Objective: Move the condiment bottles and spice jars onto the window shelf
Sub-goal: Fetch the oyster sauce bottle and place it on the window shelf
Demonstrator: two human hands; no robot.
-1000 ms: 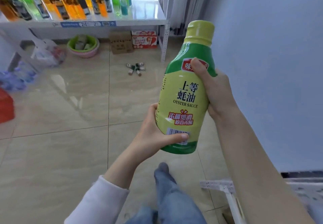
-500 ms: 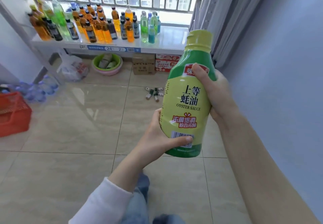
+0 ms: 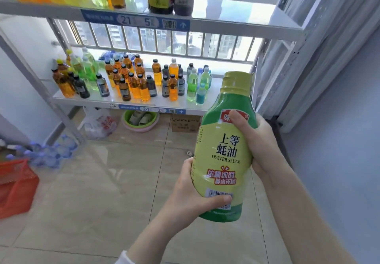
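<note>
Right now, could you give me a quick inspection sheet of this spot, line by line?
Surface: lower shelf holds many drink bottles, with a gap at its right end; upper shelf holds more.
Job's things: oyster sauce bottle, upright, capped, held in the air.
Clutter: red basket, basin, plastic bag, cardboard box, water bottles on the tiled floor.
Hands: left hand grips the bottle low; right hand grips its shoulder.
Cables: nothing seen.
Surroundings: barred window, curtain, blue wall.
</note>
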